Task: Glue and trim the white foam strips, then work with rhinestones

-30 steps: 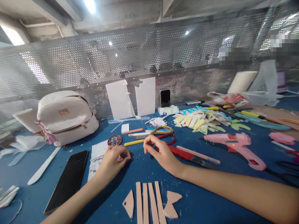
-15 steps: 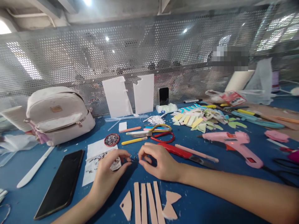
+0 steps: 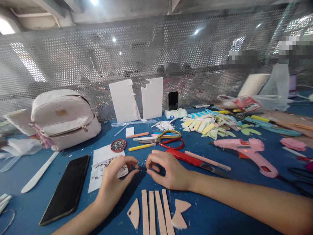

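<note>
My left hand (image 3: 119, 178) hovers over the edge of a white paper (image 3: 94, 178) scattered with tiny dark and coloured bits. Its fingertips are pinched together. Facing it, fingertips closed as well, is my right hand (image 3: 168, 169). A few tiny shiny specks (image 3: 141, 163) show in the gap between the two hands; whatever the fingers grip is too small to name. Beyond the left hand sits a red-rimmed dish (image 3: 118, 145) of small glittery bits. Nearer me lie pale pink strips (image 3: 152, 212), a triangular head-like piece with a hole (image 3: 134, 213) and a tail-shaped piece (image 3: 181, 213).
Scissors (image 3: 168, 139), a yellow marker (image 3: 142, 147) and a red-handled knife (image 3: 186, 158) lie behind the hands. A pink glue gun (image 3: 246, 150) is at right, a black phone (image 3: 66, 189) at left. A backpack (image 3: 66, 120) and a paper-scrap heap (image 3: 210, 124) stand farther back.
The whole view has shifted slightly, so things appear a little to the right. Both hands keep nearly the same pinched pose, close together.
</note>
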A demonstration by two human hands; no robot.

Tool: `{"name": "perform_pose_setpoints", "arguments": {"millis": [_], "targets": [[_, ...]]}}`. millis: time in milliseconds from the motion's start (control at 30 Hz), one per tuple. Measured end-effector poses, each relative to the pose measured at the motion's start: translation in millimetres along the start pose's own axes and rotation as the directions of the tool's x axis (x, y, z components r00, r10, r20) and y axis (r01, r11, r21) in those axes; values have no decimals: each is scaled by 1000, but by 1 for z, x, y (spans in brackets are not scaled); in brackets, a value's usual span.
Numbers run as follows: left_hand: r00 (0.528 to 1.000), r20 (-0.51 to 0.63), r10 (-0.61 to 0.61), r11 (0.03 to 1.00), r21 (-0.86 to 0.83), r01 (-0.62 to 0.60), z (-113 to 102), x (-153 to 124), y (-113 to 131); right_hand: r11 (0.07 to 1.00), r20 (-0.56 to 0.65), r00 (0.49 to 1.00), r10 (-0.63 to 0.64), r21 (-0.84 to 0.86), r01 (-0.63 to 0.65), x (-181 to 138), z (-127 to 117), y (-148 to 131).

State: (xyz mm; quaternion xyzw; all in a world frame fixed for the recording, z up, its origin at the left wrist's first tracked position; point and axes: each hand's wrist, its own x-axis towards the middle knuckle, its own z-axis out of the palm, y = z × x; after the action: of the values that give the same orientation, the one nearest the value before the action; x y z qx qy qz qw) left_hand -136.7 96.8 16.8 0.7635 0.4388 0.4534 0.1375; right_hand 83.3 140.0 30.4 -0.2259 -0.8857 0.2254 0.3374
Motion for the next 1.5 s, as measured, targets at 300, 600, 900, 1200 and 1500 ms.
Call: {"name": "perform_pose_setpoints", "arguments": {"millis": [300, 600, 900, 1200, 1500], "targets": [[999, -7, 31, 999, 20, -31, 1, 0, 0, 1000, -8, 1000, -5, -7, 5, -1, 1, 1], [1000, -4, 31, 999, 32, -31, 1, -1, -1, 1000, -14, 1000, 6, -12, -6, -1, 0, 0], [999, -1, 49, 998, 39, -49, 1, 0, -1, 1000, -12, 1000, -5, -8, 5, 0, 0, 0], [998, 0, 59, 997, 55, -59, 0, 0, 0, 1000, 0, 1000, -1, -4, 1, 0, 0, -1], [998, 5, 62, 995, 73, -62, -1, 1, 1, 1000, 5, 1000, 6, 13, -6, 0, -1, 0]]}}
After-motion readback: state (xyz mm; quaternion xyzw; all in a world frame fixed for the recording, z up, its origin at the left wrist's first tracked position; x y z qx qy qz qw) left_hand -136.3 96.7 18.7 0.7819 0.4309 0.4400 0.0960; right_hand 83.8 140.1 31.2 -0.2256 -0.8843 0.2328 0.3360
